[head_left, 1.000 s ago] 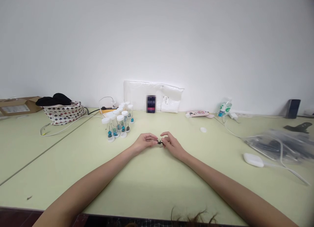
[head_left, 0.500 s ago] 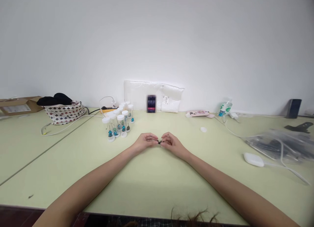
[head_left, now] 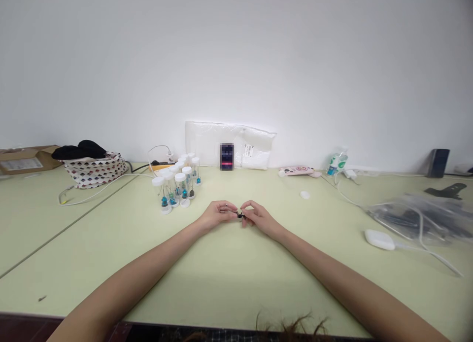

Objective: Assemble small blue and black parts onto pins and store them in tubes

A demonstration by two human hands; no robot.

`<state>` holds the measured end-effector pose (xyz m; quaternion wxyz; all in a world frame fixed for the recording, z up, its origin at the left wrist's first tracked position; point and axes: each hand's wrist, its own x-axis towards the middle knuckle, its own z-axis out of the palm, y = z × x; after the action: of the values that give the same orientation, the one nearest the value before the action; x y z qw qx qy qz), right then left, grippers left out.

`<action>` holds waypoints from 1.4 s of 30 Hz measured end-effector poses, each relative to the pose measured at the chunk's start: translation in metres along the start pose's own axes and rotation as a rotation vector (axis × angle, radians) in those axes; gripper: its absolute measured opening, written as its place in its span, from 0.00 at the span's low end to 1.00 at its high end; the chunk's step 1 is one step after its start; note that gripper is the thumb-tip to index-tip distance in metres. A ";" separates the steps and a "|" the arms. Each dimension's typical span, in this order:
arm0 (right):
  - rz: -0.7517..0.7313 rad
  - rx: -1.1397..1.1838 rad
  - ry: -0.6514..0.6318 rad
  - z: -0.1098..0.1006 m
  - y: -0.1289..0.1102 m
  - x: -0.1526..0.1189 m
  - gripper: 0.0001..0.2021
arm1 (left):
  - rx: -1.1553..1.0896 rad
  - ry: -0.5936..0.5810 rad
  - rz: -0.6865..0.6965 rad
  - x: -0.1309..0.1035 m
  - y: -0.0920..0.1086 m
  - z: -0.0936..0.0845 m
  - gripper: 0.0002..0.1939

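Observation:
My left hand (head_left: 217, 215) is closed, pinching a small black piece (head_left: 240, 215) just above the middle of the table. My right hand (head_left: 258, 218) meets it from the other side, its thumb and fingers bent around the same piece. What the piece is I cannot make out; it is tiny and partly covered by fingertips. To the left of my left hand stands a group of clear tubes (head_left: 185, 196) with white caps, holding blue-green and dark contents. A round white cap (head_left: 305, 195) lies on the table beyond my right hand.
At the back, a phone (head_left: 226, 157) leans against a plastic bag (head_left: 207, 140) by the wall. A patterned basket (head_left: 94, 172) and cardboard box (head_left: 31, 159) stand left. Rightward are a pink device (head_left: 297, 171), a bottle (head_left: 337, 163), a white charger (head_left: 380, 239) with cable and plastic bags (head_left: 417, 219).
The fingers of my right hand have shifted around the black piece, a lower finger now pointing down. My left hand stays nearly still. The view has turned very slightly.

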<state>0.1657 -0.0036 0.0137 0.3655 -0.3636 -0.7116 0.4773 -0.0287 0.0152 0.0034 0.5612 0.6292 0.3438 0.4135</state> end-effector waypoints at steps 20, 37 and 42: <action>-0.023 -0.053 0.018 0.001 -0.001 0.000 0.18 | -0.029 0.018 -0.014 0.000 0.000 0.001 0.17; -0.025 -0.029 0.010 0.001 -0.003 -0.001 0.16 | -0.008 0.011 -0.003 0.000 0.000 0.000 0.17; -0.033 -0.059 0.005 0.001 -0.004 -0.002 0.16 | -0.009 0.005 -0.002 0.000 0.000 0.000 0.17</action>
<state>0.1650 -0.0065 0.0171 0.3643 -0.3634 -0.7304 0.4492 -0.0289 0.0154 0.0033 0.5634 0.6253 0.3439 0.4163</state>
